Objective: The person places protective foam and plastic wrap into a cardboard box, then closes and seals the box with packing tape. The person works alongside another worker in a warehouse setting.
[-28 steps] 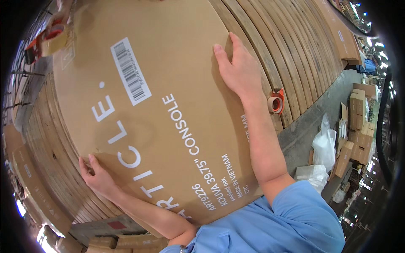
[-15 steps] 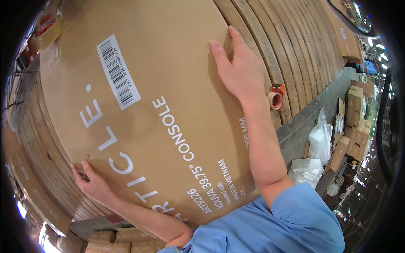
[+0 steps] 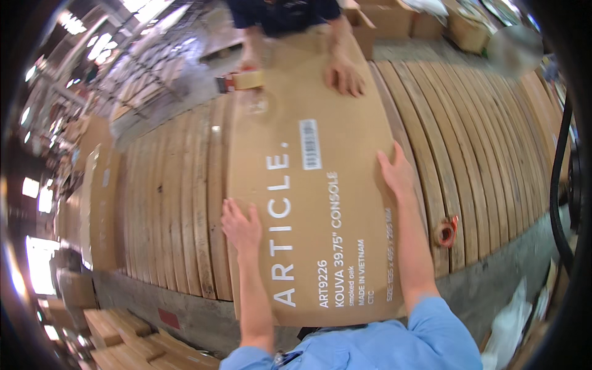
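A long brown cardboard box (image 3: 345,234) with white print and a barcode label (image 3: 311,145) lies lengthwise in front of me. My left hand (image 3: 241,226) holds its left edge, thumb and fingers spread over the rim. On the opposite edge my right hand (image 3: 398,174) has its thumb on the top face and its fingers along the side. At the far end, a co-worker in dark clothing has one hand (image 3: 345,75) on the box. The co-worker's other hand is at a tape dispenser (image 3: 243,81) with a yellowish roll, near the far left corner.
Wooden slats (image 3: 166,203) of the work surface run under the box to both sides. A red tape dispenser (image 3: 446,232) lies on them at right. Another carton (image 3: 102,206) stands at left. Stacked cartons (image 3: 123,336) fill the lower left; white plastic wrap (image 3: 510,324) lies lower right.
My view has swung, so the box now points straight away from me and the co-worker's hands are visible. My hands remain at the box's two long edges.
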Demonstrator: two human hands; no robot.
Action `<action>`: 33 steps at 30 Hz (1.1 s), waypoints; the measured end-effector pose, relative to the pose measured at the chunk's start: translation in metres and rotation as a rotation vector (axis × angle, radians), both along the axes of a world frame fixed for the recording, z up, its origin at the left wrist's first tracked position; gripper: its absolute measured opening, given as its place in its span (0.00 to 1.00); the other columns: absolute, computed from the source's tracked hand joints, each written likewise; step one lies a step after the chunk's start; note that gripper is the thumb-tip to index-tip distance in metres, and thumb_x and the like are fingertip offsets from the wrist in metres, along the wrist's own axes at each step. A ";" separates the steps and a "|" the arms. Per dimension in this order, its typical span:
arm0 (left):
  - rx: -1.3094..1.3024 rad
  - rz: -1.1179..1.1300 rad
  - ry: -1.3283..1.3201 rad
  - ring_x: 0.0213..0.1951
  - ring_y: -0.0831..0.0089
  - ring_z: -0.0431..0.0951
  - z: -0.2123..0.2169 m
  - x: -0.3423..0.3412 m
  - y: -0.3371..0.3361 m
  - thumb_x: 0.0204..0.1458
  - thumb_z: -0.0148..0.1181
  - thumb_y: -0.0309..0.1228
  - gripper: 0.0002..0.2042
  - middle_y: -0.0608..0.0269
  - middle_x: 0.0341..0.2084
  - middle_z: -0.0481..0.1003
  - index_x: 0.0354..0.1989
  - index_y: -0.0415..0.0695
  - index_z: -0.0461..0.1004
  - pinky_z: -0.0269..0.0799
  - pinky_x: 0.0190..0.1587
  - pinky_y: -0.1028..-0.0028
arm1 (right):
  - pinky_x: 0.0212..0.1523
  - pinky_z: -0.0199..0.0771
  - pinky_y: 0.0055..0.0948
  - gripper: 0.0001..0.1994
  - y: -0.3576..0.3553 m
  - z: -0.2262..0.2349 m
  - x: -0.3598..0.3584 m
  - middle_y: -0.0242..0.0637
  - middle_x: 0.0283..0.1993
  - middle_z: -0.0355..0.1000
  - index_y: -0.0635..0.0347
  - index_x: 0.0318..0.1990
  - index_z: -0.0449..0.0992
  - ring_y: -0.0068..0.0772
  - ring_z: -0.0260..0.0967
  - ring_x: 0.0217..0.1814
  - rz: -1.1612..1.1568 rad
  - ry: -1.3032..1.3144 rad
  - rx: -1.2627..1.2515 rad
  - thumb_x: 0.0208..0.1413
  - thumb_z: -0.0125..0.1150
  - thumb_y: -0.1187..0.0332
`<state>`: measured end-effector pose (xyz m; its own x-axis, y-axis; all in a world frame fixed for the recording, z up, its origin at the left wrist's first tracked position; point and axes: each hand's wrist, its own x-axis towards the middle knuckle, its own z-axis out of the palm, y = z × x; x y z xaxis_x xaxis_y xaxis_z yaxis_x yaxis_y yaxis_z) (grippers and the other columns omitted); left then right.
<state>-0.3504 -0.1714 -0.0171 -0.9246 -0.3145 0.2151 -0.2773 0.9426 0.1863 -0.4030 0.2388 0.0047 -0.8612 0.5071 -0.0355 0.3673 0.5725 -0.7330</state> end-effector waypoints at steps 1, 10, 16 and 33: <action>0.021 -0.051 -0.035 0.68 0.43 0.64 0.005 0.023 -0.005 0.64 0.56 0.49 0.37 0.44 0.72 0.60 0.75 0.37 0.56 0.59 0.69 0.48 | 0.72 0.64 0.42 0.36 0.010 -0.015 0.009 0.55 0.70 0.69 0.64 0.73 0.62 0.50 0.67 0.73 0.030 0.016 -0.020 0.67 0.57 0.47; 0.593 0.208 -0.516 0.59 0.50 0.78 0.048 0.219 -0.085 0.56 0.60 0.64 0.42 0.41 0.55 0.79 0.67 0.38 0.69 0.73 0.61 0.58 | 0.28 0.68 0.24 0.22 -0.002 -0.178 0.186 0.24 0.25 0.71 0.57 0.37 0.78 0.17 0.67 0.26 -0.078 -0.062 -0.924 0.74 0.42 0.53; 0.873 0.193 -0.575 0.59 0.59 0.79 0.018 0.229 -0.110 0.52 0.67 0.63 0.43 0.48 0.57 0.79 0.68 0.42 0.70 0.72 0.62 0.63 | 0.27 0.66 0.23 0.20 -0.108 -0.180 0.221 0.23 0.24 0.69 0.56 0.36 0.77 0.16 0.65 0.25 0.053 -0.418 -0.974 0.73 0.43 0.54; 1.331 0.023 -0.576 0.56 0.60 0.82 0.012 0.214 -0.196 0.46 0.72 0.63 0.47 0.50 0.55 0.81 0.68 0.40 0.71 0.75 0.60 0.65 | 0.24 0.62 0.21 0.17 -0.101 -0.097 0.205 0.20 0.21 0.63 0.52 0.33 0.74 0.13 0.60 0.22 -0.333 -0.122 -0.745 0.72 0.46 0.56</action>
